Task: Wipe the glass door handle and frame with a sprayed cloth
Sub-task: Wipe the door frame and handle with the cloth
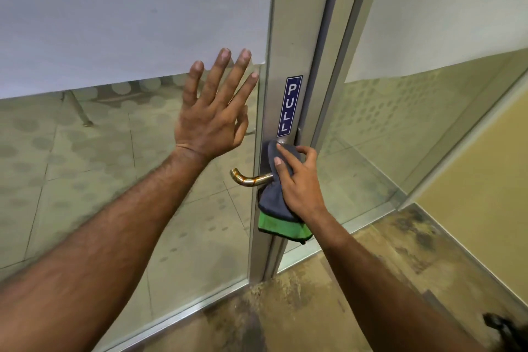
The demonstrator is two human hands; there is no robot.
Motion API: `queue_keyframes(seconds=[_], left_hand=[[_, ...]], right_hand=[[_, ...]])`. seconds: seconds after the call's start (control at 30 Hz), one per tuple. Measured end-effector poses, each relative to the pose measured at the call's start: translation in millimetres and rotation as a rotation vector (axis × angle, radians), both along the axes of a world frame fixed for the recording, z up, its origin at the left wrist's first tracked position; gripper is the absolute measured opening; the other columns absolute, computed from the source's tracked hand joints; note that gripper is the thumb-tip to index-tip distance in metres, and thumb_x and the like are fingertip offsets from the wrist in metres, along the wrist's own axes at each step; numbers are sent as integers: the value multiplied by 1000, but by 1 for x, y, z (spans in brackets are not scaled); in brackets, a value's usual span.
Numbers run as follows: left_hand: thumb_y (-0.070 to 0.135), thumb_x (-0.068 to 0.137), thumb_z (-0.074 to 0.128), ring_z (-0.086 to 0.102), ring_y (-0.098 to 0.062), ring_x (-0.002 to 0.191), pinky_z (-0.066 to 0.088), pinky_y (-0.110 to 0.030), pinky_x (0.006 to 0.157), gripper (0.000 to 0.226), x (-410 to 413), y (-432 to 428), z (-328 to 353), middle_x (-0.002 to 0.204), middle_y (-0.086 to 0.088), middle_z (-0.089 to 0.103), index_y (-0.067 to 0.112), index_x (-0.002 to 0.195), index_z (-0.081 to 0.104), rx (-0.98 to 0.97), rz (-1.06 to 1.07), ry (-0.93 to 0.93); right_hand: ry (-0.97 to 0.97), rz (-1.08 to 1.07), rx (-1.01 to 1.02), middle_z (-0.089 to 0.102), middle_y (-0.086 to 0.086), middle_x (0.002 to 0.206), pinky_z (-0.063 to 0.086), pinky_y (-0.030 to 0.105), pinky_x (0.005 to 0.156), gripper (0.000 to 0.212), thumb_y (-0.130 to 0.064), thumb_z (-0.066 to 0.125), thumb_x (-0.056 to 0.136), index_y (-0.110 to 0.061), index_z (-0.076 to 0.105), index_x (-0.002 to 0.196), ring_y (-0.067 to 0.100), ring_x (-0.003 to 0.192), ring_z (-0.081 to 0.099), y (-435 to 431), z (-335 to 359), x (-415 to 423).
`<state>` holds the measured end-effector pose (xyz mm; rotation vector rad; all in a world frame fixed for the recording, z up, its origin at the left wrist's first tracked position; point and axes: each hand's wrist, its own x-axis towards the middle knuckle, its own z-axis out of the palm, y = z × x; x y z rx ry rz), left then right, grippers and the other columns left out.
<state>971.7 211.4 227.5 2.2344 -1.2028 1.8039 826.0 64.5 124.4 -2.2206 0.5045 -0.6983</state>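
Note:
The glass door's silver metal frame [297,37] runs upright through the middle of the view, with a blue PULL sticker [290,106] on it. A shiny curved lever handle [245,178] sticks out to the left below the sticker. My right hand [300,183] presses a grey cloth with a green edge [278,208] against the frame at the handle's base, hiding the lock plate. Flat on the glass pane [114,23] left of the frame, my left hand [214,111] rests with fingers spread and nothing in it.
A second glass panel [414,94] with its own metal frame stands to the right, next to a yellow wall [485,180]. The floor [328,294] below is brown and mottled. Through the glass a chair leg [80,111] shows. A dark object [503,326] sits at the bottom right corner.

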Motion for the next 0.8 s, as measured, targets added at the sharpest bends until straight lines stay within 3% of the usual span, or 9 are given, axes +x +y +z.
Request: queue_keyframes(seconds=[0.07, 0.23, 0.43, 0.6, 0.73, 0.8], left_hand=[[28, 97, 48, 29, -35, 150, 2, -52, 122, 64, 0, 1, 1, 164, -10, 29, 17, 158, 36, 6, 8, -4], [29, 98, 47, 27, -35, 151, 0, -51, 121, 63, 1, 3, 0, 165, -10, 27, 17, 159, 34, 16, 18, 0], [30, 98, 47, 26, -36, 151, -1, -52, 121, 64, 1, 3, 1, 166, -11, 26, 17, 159, 32, 32, 16, 15], [28, 98, 48, 28, -37, 150, -1, -52, 121, 64, -1, 2, 1, 165, -11, 26, 17, 159, 33, 33, 19, 3], [27, 97, 47, 27, -36, 151, 0, -52, 121, 64, 1, 5, -1, 165, -11, 26, 17, 159, 33, 33, 30, -7], [28, 98, 46, 26, -35, 151, -1, -52, 121, 64, 1, 4, -1, 166, -11, 25, 17, 159, 33, 40, 33, -7]], right_hand=[[59, -29, -92, 33, 6, 141, 45, 42, 107, 43, -46, 44, 101, -30, 53, 139, 24, 128, 41, 7, 4, 5], [27, 21, -260, 34, -1, 148, 38, 24, 100, 43, -44, 41, 102, -32, 47, 143, 15, 131, 35, 23, -8, -20], [-31, -6, 62, 42, 4, 139, 44, 24, 104, 37, -33, 47, 103, -22, 56, 137, 16, 127, 46, 6, 0, -9], [123, -67, -229, 33, 4, 148, 44, 35, 102, 44, -45, 41, 102, -24, 53, 139, 22, 129, 38, 24, 8, -3], [75, -22, -146, 25, -3, 152, 47, 30, 102, 47, -43, 42, 102, -30, 39, 147, 14, 131, 39, 33, -6, -27], [48, -8, -25, 29, -5, 148, 45, 20, 103, 46, -35, 47, 102, -27, 41, 147, 9, 127, 43, 30, -8, -34]])
